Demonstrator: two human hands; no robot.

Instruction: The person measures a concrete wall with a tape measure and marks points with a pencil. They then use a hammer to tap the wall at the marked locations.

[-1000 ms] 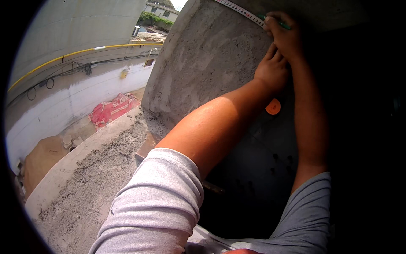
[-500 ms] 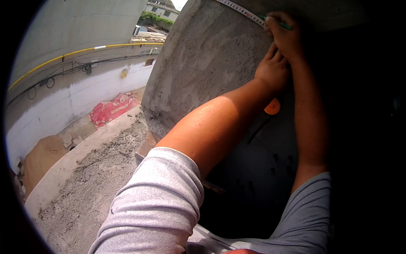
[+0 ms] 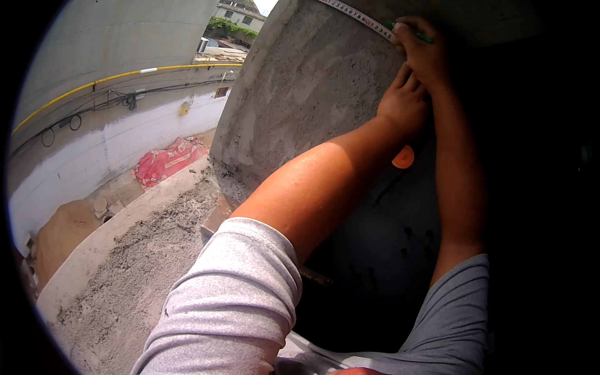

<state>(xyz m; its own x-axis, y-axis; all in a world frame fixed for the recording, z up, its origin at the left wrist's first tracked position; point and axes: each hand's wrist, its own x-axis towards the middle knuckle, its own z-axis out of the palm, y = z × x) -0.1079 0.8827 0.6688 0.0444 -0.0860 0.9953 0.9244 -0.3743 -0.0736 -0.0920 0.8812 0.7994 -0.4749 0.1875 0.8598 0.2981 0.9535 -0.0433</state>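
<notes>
A white tape measure blade (image 3: 356, 14) lies across the top of a rough grey cement wall face (image 3: 300, 81) and runs down to my right hand (image 3: 425, 53). That hand is closed around a slim green pen (image 3: 424, 37), which lies crosswise near the blade. Just below it, against the right wrist, is my left hand (image 3: 403, 105), its fingers bent and partly covered by the right hand. What the left fingers hold is hidden. A round orange thing (image 3: 403, 157) shows in shadow beneath my left wrist.
A cement-smeared ledge (image 3: 134, 275) runs along the lower left. Beyond it, lower down, are a red patterned cover (image 3: 169, 164), a sand heap (image 3: 65, 231) and a wall carrying a yellow pipe (image 3: 112, 78) and cables. Deep shadow fills the right side.
Both hands stay almost where they were. The pen and right fingers have shifted very slightly to the right, and the whole view has moved a touch.
</notes>
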